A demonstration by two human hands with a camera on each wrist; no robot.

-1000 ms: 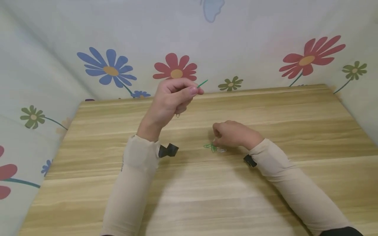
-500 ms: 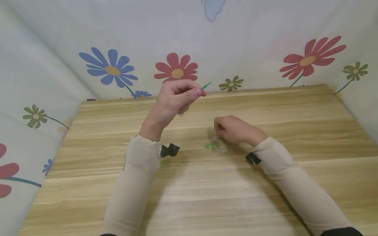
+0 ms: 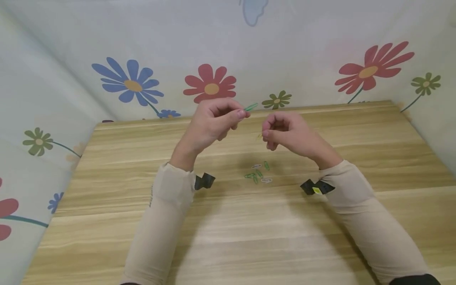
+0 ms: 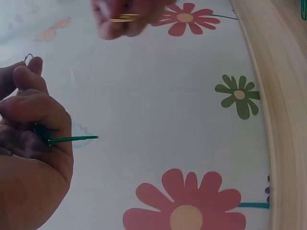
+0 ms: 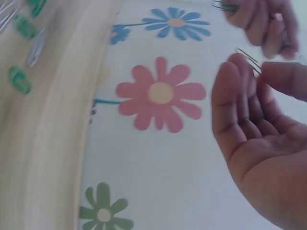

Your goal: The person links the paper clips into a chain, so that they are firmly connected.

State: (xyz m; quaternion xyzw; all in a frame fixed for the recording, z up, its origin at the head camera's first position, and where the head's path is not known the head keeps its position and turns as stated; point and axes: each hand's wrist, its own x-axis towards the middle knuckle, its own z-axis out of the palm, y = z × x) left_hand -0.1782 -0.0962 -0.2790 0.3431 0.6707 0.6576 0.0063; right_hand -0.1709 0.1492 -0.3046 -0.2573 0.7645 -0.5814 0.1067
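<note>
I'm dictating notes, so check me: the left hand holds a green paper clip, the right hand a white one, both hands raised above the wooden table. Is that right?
Not quite: the right hand holds a yellow paper clip, not a white one, as the left wrist view shows. The left hand holds a green paper clip, and both hands are raised above the wooden table.

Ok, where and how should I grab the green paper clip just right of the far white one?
Probably across the middle of the green paper clip, pinching its two long sides, coming down from above and the right. It lies flat, pointing roughly away from you, with the far white paper clip on its left.
</note>
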